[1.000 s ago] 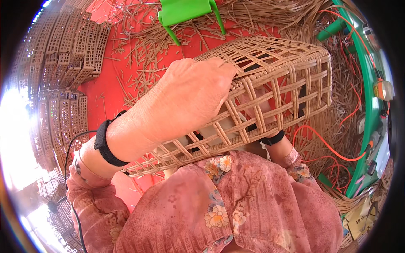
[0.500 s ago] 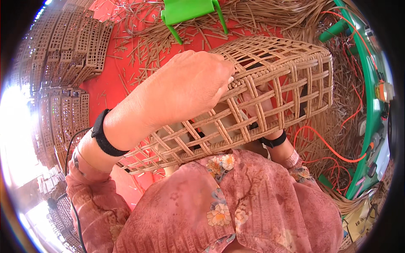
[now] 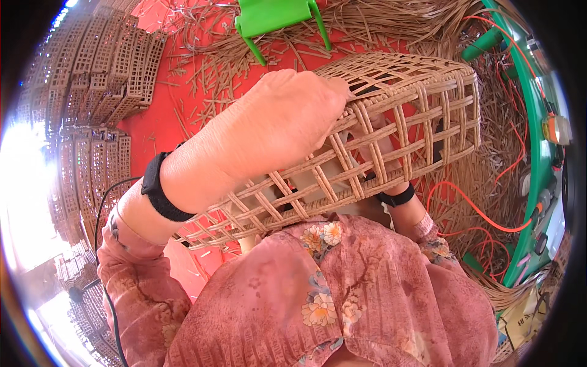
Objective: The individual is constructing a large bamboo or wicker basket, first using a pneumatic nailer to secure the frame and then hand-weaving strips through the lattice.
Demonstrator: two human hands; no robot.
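Note:
An openwork basket (image 3: 422, 98), woven from paired tan strands, lies tilted across my lap, with a braided ridge along its edge. My left hand (image 3: 293, 113) reaches over the top and is closed at this ridge; its fingertips are tucked underneath, out of sight. Through the lattice I see my right hand (image 3: 380, 153) on the inner side of the basket, its fingers raised toward the same ridge close to the left hand. The strands cover much of those fingers, so their grip is unclear. Black bands circle both wrists.
Stacks of woven lattice pieces (image 3: 92, 73) stand at the left. A green stool (image 3: 272, 17) is at the far side, amid loose tan strands (image 3: 391, 27) on a red floor covering (image 3: 150, 131). At right, a green-edged table (image 3: 531, 202) has an orange cord (image 3: 468, 205) hanging beside it.
My left hand has shifted slightly right along the braided ridge. The right hand's fingers have moved a little behind the lattice, and the basket has barely tilted.

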